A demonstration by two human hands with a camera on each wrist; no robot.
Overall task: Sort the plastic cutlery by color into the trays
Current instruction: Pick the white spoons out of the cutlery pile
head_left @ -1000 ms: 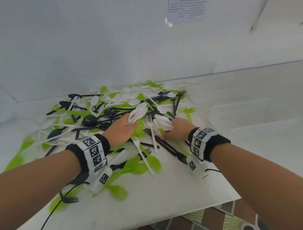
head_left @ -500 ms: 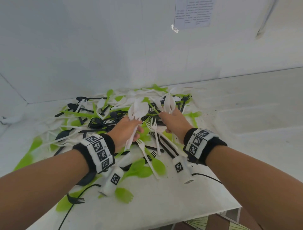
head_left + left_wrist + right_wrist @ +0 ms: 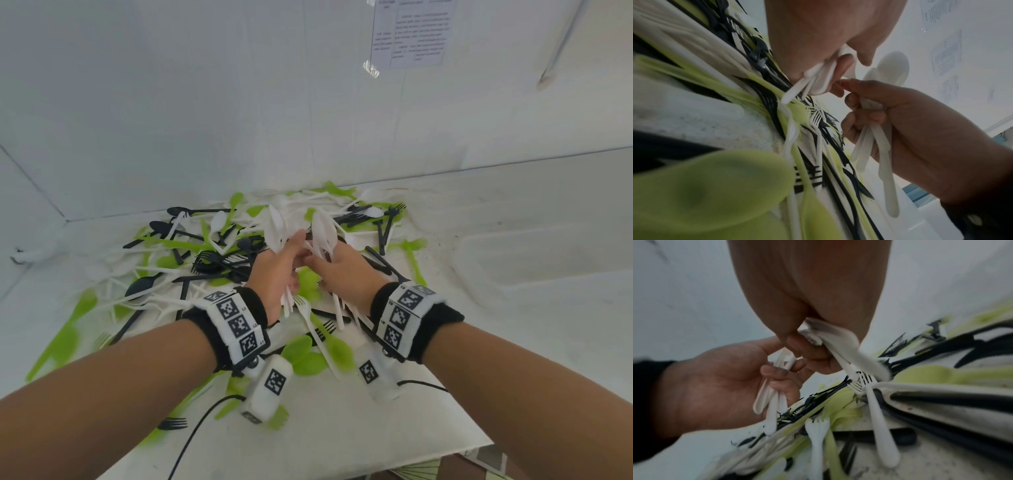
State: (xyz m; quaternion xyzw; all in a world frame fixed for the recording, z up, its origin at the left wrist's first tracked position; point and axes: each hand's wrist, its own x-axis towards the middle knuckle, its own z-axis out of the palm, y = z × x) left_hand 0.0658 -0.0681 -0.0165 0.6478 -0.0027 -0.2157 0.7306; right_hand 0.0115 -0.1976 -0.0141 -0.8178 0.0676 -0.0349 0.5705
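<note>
My left hand [image 3: 279, 270] is curled round a bundle of white spoons [image 3: 278, 228], bowls up and handles sticking out below my palm, and my right hand [image 3: 342, 270] grips a second white bunch [image 3: 323, 229] the same way; the two hands are touching at the fingertips just above the mixed pile [image 3: 219, 253] of black, green and white cutlery spread on the tabletop [image 3: 359, 428]. In the left wrist view the handles in my right hand fan out loosely, and those in my left are held only by the fingertips [image 3: 840, 68], so I judge the likeliest slip is a spoon or two sliding free and dropping back into the heap if I try to merge both bunches into one hand. The smooth thin plastic gives little to grip, and the bowls do not nest neatly. A second risk: the dangling handles hang close to a white fork [image 3: 877, 415] and the black forks below, and could hook a tine and drag a wrong colour along. I can make out what may be a pale tray [image 3: 534, 263] to the right, though it is too washed out to be sure, so carrying over there with a loose hold could also scatter pieces on the way.
</note>
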